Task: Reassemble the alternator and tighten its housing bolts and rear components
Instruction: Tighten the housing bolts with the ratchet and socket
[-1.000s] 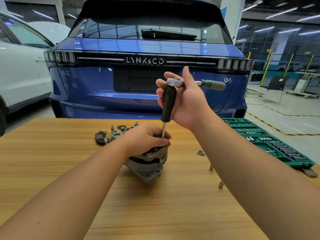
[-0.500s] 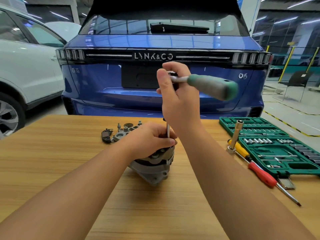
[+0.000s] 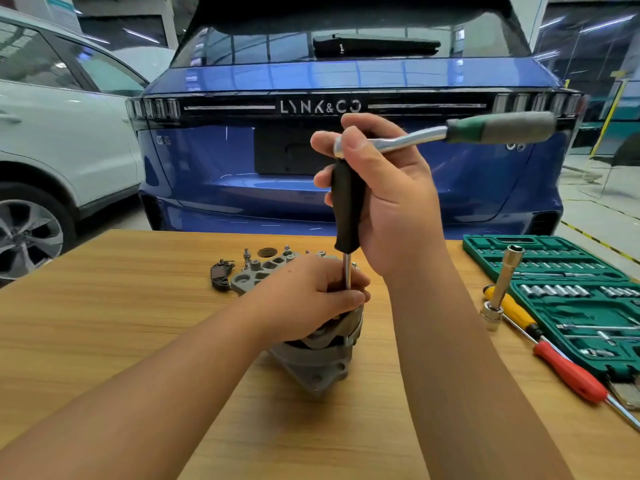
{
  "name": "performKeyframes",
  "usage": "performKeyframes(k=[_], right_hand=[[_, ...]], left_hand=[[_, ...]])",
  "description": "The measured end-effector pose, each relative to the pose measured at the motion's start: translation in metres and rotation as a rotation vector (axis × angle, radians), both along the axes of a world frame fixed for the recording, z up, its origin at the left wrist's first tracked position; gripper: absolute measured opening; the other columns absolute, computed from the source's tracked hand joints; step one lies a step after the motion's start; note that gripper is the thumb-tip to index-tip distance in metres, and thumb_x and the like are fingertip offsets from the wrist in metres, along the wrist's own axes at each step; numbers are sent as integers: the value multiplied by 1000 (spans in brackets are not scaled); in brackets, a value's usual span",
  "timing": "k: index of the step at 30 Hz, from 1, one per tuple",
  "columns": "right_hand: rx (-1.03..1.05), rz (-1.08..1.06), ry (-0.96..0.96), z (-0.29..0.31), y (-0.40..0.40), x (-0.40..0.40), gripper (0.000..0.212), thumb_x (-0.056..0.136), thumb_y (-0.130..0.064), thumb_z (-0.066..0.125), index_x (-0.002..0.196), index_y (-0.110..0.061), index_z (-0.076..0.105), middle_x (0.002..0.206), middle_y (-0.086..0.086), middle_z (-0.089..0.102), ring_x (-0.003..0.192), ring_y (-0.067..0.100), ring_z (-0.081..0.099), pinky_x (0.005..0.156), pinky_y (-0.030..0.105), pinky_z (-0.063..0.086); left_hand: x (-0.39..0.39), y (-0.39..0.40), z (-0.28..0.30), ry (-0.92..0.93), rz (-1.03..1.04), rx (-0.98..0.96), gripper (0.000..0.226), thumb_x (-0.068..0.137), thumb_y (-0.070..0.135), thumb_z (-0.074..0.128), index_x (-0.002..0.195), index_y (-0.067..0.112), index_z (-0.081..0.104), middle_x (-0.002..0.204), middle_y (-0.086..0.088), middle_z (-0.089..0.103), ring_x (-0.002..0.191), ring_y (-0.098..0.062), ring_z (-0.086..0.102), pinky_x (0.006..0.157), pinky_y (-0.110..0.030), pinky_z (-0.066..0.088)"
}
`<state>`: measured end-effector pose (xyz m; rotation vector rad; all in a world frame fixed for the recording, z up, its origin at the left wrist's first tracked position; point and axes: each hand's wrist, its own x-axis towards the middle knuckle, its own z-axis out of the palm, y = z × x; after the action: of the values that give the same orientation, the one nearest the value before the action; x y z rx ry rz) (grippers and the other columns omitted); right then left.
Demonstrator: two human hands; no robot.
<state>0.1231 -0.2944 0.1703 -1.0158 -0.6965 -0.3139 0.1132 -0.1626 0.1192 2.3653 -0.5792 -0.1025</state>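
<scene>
Right hand (image 3: 391,202) wrapped around the black handle of an upright driver (image 3: 346,209), thumb pressed over the head of a ratchet (image 3: 446,135) seated on top, its green-and-grey grip pointing away to the right. Left hand (image 3: 311,299) directly below, fingers curled over the top of the alternator (image 3: 318,362) and pinching the driver's thin steel shaft where it meets the housing. Alternator standing on the wooden table (image 3: 104,323) under the left hand. Just beyond the left hand, loose parts: a grey bracket (image 3: 256,275), a black piece (image 3: 221,275), small bolts. To the right of the right forearm, a leaning socket extension (image 3: 502,285), two screwdrivers (image 3: 540,337), an open green socket case (image 3: 568,303).
</scene>
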Motion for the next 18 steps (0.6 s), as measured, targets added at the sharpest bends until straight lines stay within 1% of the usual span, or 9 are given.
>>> performKeyframes(k=[3,6,8,10,11,12,14,16,18], right_hand=[[-36,-228,-62,2,6,-8,12,95,-11,67,107,-12,66,95,17,74,71,25,72,70,33,59],[-71,-498,-138,-2,18,-12,24,95,-8,69,119,-4,65,84,2,72,72,29,71,71,40,60],[-51,-522,-142,-4,23,-14,30,96,-8,68,125,-2,62,81,-1,68,72,37,66,66,44,58],[-17,-466,-99,-2,20,-15,27,98,-11,65,125,-6,62,82,9,69,73,38,65,62,35,58],[-3,-416,-74,-1,17,-15,22,101,-16,61,122,-10,63,88,15,71,73,35,66,62,29,58],[3,-349,-39,1,13,-15,19,104,-22,56,119,-14,63,94,16,74,71,29,68,61,26,56],[8,-162,85,4,6,-12,28,107,-38,43,116,-18,62,101,11,77,67,20,69,60,27,53],[45,67,235,6,-2,-7,43,108,-49,34,115,-16,61,104,9,77,64,17,68,60,28,49],[72,191,304,7,-8,-4,44,107,-51,35,112,-17,62,102,7,77,66,16,67,61,28,49]], left_hand=[[-2,0,0,-9,4,15,22,99,35,61,119,40,67,107,24,70,105,4,62,97,-27,49],[-3,1,3,-40,-22,21,11,99,34,62,106,39,69,100,22,71,97,0,65,91,-30,51],[-4,0,3,-43,-33,18,14,100,34,61,109,34,72,101,18,73,98,-3,66,91,-34,53],[-4,-1,3,-46,-28,24,14,100,36,60,109,38,71,98,21,72,93,2,66,88,-30,53],[-4,-1,2,-46,-28,32,14,100,36,59,107,40,70,96,24,72,91,6,65,84,-25,51],[-2,-1,2,-40,-32,39,13,101,35,58,105,42,69,93,29,71,89,12,63,81,-20,48],[-1,0,2,-15,-53,40,14,101,33,58,104,44,66,92,37,68,89,20,60,81,-16,45],[1,3,2,10,-74,28,16,101,30,58,110,40,67,99,34,70,96,19,61,86,-15,45],[2,5,2,6,-85,35,17,102,31,58,113,39,67,101,34,70,97,20,60,82,-10,42]])
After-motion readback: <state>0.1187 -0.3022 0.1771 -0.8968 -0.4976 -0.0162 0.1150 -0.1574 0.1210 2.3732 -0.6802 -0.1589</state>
